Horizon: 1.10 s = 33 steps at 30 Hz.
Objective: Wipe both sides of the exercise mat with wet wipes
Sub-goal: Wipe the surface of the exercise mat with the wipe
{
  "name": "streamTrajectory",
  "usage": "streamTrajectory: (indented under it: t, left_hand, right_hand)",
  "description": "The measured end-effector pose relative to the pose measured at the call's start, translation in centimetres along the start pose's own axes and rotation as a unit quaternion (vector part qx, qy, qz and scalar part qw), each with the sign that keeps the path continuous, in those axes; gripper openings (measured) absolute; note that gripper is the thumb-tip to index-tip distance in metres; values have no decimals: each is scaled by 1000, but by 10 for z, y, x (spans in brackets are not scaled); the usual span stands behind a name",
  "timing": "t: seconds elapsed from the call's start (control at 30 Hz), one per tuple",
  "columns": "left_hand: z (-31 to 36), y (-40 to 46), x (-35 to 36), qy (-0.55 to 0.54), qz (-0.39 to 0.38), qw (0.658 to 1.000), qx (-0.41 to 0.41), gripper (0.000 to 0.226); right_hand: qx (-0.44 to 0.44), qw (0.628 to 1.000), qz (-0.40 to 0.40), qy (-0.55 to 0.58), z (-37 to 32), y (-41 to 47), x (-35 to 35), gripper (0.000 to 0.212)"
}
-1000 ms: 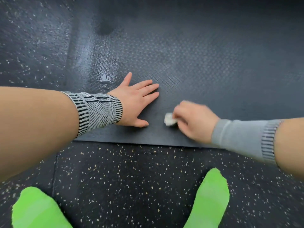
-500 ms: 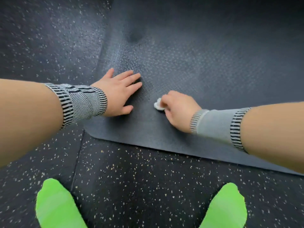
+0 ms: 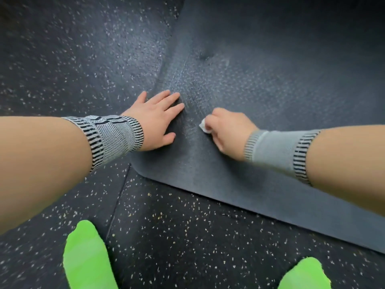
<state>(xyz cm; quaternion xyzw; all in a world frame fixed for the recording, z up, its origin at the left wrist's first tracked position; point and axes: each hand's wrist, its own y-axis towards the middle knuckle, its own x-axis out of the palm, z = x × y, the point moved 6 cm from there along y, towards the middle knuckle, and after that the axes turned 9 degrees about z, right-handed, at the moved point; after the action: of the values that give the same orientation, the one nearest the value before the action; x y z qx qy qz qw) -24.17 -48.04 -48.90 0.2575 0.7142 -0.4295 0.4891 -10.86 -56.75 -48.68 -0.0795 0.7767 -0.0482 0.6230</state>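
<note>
Head view: the mat (image 3: 270, 101) lies flat on the speckled floor (image 3: 73, 59). The left hand (image 3: 155, 119) presses flat, fingers straight, near the mat's left corner. The right hand (image 3: 227, 130) grips a balled wipe (image 3: 203, 127) against the mat, just beside the left hand. A damp sheen shows beyond the hands. Judgement: the upper face is partly wiped; the underside is apparently not yet done.

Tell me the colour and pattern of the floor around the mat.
Black floor flecked with small white and yellowish specks, shown in the head view.
</note>
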Motion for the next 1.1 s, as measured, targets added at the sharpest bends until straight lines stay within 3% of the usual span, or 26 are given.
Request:
streamTrajectory:
  t: [0.1, 0.17, 0.27, 0.33, 0.37, 0.43, 0.5, 0.57, 0.63, 0.73, 0.77, 0.83, 0.97, 1.03, 1.1]
  left_hand:
    - [1, 0, -5, 17, -11, 1000, 21, 82]
    - [3, -1, -9, 44, -25, 997, 50, 82]
    - [1, -8, -13, 90, -55, 991, 87, 85]
    - [-2, -17, -18, 125, -82, 983, 111, 87]
    - [-4, -22, -22, 144, -93, 977, 127, 87]
    - [-12, -35, -34, 175, -117, 965, 159, 87]
    - [-23, -49, -45, 199, -139, 954, 176, 87]
    - [-34, -59, -49, 210, -157, 948, 180, 87]
    - [-40, -62, -45, 202, -164, 950, 172, 88]
    - [-30, -46, -30, 156, -133, 969, 135, 88]
    - [-24, -37, -26, 138, -120, 976, 121, 89]
    - [-14, -23, -20, 104, -100, 984, 105, 89]
    - [-9, -9, -16, 84, -80, 988, 106, 88]
    - [-15, -5, -14, 76, -74, 990, 92, 87]
    - [-22, -4, -12, 72, -70, 991, 85, 88]
  right_hand:
    - [-209, 968, -125, 59, -83, -51, 23, 33]
    - [-254, 953, -161, 34, -92, -55, 24, 32]
    - [-114, 992, -47, -12, -31, -2, 8, 21]
    - [-4, 999, 20, -36, 15, 20, -5, 22]
    - [9, 999, 29, -36, 19, 21, -5, 22]
    - [-42, 999, -8, 6, -12, 8, 7, 22]
    - [-175, 980, -82, 49, -72, -27, 24, 25]
    - [-240, 961, -129, 43, -94, -42, 24, 26]
    - [-189, 978, -82, 8, -63, -11, 14, 21]
    - [2, 999, 8, -31, 22, 32, -9, 18]
    - [30, 999, 24, -33, 34, 33, -12, 18]
    - [19, 1000, 16, -2, 22, 18, -7, 18]
    - [-138, 986, -63, 66, -51, -30, 17, 16]
    - [-101, 993, -35, 41, -26, -8, 6, 16]
    - [13, 1000, 18, 18, 22, 20, -8, 17]
